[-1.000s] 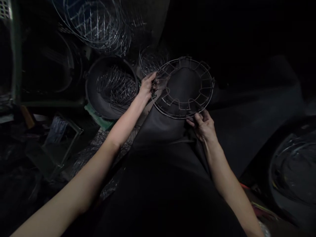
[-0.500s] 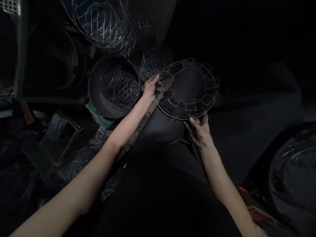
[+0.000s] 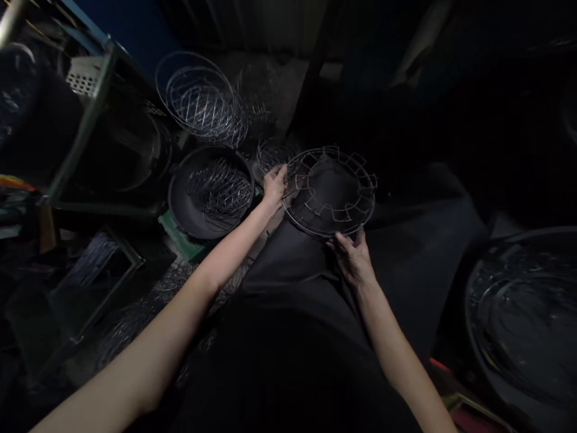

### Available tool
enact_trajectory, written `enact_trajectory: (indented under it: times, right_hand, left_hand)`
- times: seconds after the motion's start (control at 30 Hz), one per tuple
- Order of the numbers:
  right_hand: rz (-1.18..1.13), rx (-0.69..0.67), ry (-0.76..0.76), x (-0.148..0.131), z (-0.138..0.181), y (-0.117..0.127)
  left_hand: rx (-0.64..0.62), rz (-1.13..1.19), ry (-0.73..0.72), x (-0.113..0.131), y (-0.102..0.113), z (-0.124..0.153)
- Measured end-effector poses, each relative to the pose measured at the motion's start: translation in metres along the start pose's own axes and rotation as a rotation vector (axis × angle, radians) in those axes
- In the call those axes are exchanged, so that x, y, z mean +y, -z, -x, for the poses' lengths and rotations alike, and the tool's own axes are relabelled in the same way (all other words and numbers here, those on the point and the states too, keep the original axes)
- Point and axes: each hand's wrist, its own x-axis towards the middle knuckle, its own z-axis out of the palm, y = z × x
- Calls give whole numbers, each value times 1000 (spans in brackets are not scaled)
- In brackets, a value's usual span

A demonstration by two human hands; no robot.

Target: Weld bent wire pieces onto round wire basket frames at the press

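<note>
A round wire frame, two rings joined by a zigzag wire, rests on my dark-clothed knee in the middle of the view. My left hand is closed on its left rim. At the near rim my right hand touches the ring, fingers curled around the wire. The scene is dim and fine detail at the fingertips is hard to see.
A dark round tub holding wire baskets sits left of the frame. More wire baskets stand behind it. A metal rack is at far left, and a large dark tub with wire parts at right.
The view has tilted up and pulled back, so the frame looks smaller and lower. Both hands stay on the frame's rim; my right hand has shifted slightly left along it.
</note>
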Motion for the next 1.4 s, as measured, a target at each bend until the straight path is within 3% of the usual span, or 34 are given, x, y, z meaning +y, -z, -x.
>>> enact_trajectory:
  times: [0.1,0.2,0.3,0.43,0.6,0.73,0.83,0.93,1.13,1.4]
  right_hand:
    - [8,-23,94,-5,1,-7]
    - [22,-18,90,-1,-2,-11]
    - [-1,-21,26,7,-6,-12]
    - [-16,83,12,15,-9,-12]
    - [0,154,-50,23,-14,-10]
    - [18,157,-48,28,-19,-10]
    - [-4,138,-46,25,-19,-10]
    - [-69,102,-23,15,-13,-11]
    - [-114,-7,50,-6,6,-14]
    - [-155,-30,-28,1,11,-1]
  left_hand:
    - [37,50,-31,8,-10,12]
    - [77,81,-1,5,-11,21]
    - [107,89,7,-8,-2,23]
    - [139,81,-13,-31,8,18]
    - [96,83,6,-44,13,8]
    - [71,53,34,-40,15,6]
    - [127,23,54,-30,13,10]
    - [200,30,52,-19,7,16]
    - [192,74,-6,5,13,34]
    - [215,18,54,-14,45,41]
